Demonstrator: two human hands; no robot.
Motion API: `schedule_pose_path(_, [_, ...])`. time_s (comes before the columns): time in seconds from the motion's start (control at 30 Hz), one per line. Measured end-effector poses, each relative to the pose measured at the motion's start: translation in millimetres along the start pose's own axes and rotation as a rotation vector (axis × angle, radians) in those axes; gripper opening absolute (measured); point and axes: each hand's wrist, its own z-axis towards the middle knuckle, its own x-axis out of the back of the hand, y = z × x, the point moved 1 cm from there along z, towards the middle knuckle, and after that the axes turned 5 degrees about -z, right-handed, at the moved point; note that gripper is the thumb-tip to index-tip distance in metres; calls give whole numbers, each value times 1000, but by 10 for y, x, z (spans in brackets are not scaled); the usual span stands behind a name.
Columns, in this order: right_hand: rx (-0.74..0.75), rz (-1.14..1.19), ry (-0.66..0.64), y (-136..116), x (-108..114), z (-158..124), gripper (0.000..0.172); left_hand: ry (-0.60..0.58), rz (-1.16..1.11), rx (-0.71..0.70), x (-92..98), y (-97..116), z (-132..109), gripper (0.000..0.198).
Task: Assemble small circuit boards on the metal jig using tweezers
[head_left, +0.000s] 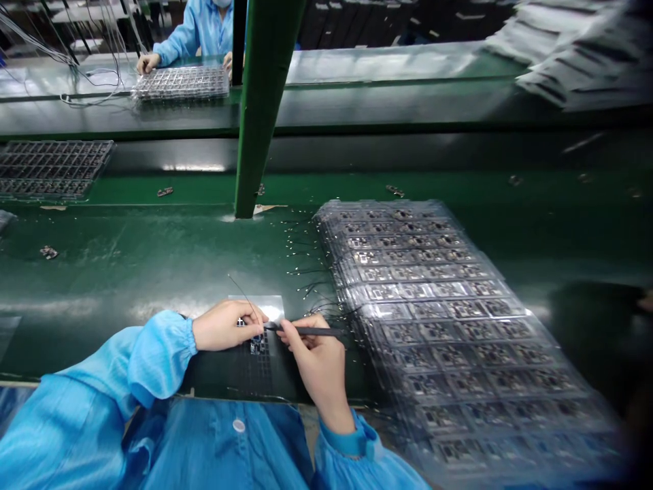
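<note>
My right hand (320, 361) grips a pair of black tweezers (319, 331), their tip pointing left. My left hand (224, 325) is closed in a pinch close to that tip. A thin black wire (242, 291) sticks up and to the left from its fingers. Just below the fingertips is a small circuit board (258, 345), partly hidden by my left hand. Under it lies a clear plastic sheet (273, 306) with a dark grid pattern. More loose black wires (306, 258) with bright ends lie beyond my right hand.
Stacked clear trays of circuit boards (443, 309) fill the right side. A green post (262, 109) rises ahead. Another board tray (54, 167) lies at far left, with a loose board (49, 252) nearer. Across the bench, a person in blue (196, 34) handles a clear tray (181, 83).
</note>
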Motion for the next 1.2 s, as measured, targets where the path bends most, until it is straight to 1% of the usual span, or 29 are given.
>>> schedule_pose_path(0.27, [-31, 65, -18, -23, 5, 7, 25, -6, -42, 32, -7, -11, 9, 13])
schedule_pose_path(0.37, [-49, 221, -13, 3, 32, 22, 26, -9, -74, 52, -6, -26, 14, 13])
schedule_pose_path(0.43, [-50, 336, 14, 34, 49, 31, 27, -18, -116, 80, -5, -34, 18, 13])
schedule_pose_path(0.5, [-43, 390, 44, 64, 50, 27, 26, -34, -174, 123, -5, -40, 21, 14])
schedule_pose_path(0.63, [-36, 390, 45, 88, 5, -20, 23, -57, -250, 231, -4, -46, 17, 18])
schedule_pose_path(0.7, [-31, 374, 38, 79, -19, -48, 23, -57, -257, 253, -3, -45, 12, 18])
schedule_pose_path(0.9, [-21, 331, 31, 27, -29, -71, 24, -50, -259, 258, -6, -42, 7, 21])
schedule_pose_path(1.07, [-42, 322, 35, -19, -33, -72, 27, -54, -243, 257, -9, -44, 7, 16])
schedule_pose_path(1.2, [-37, 312, 30, -26, -45, -86, 26, -49, -253, 260, -6, -43, 5, 19])
